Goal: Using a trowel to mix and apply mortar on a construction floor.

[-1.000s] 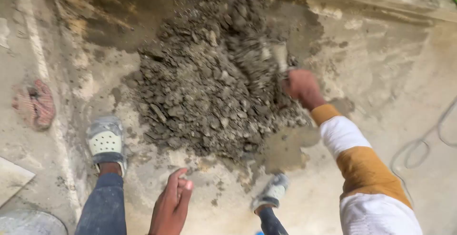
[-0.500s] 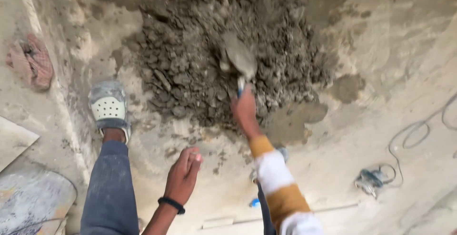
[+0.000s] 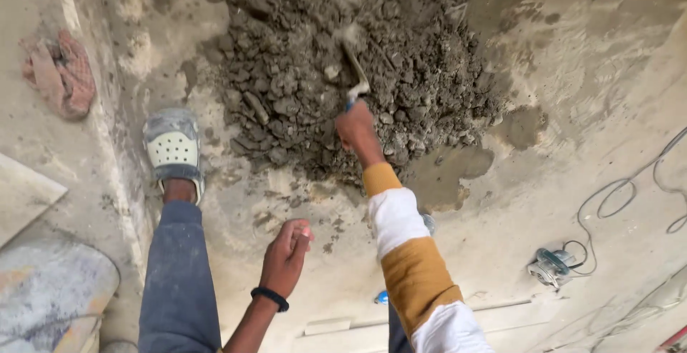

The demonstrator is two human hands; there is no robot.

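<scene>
A big heap of grey, lumpy mortar [image 3: 336, 74] lies on the dusty concrete floor ahead of me. My right hand [image 3: 356, 128] grips the blue handle of a trowel [image 3: 352, 56], whose blade is pushed into the middle of the heap. My left hand [image 3: 286, 253], a black band on its wrist, hangs loosely curled and holds nothing, above the floor near my left leg. My left foot wears a grey clog [image 3: 172, 149] at the heap's left edge.
A reddish rag [image 3: 61, 74] lies at the far left. A power tool [image 3: 551, 266] with a trailing cable [image 3: 630, 188] sits on the floor at the right. A pale slab corner [image 3: 25, 195] and a rounded grey object [image 3: 50, 288] are at the lower left.
My right hand swung from the heap's right edge to its middle and drove the trowel into the mortar. The view shifted nearer the heap. My left hand stayed low and curled.
</scene>
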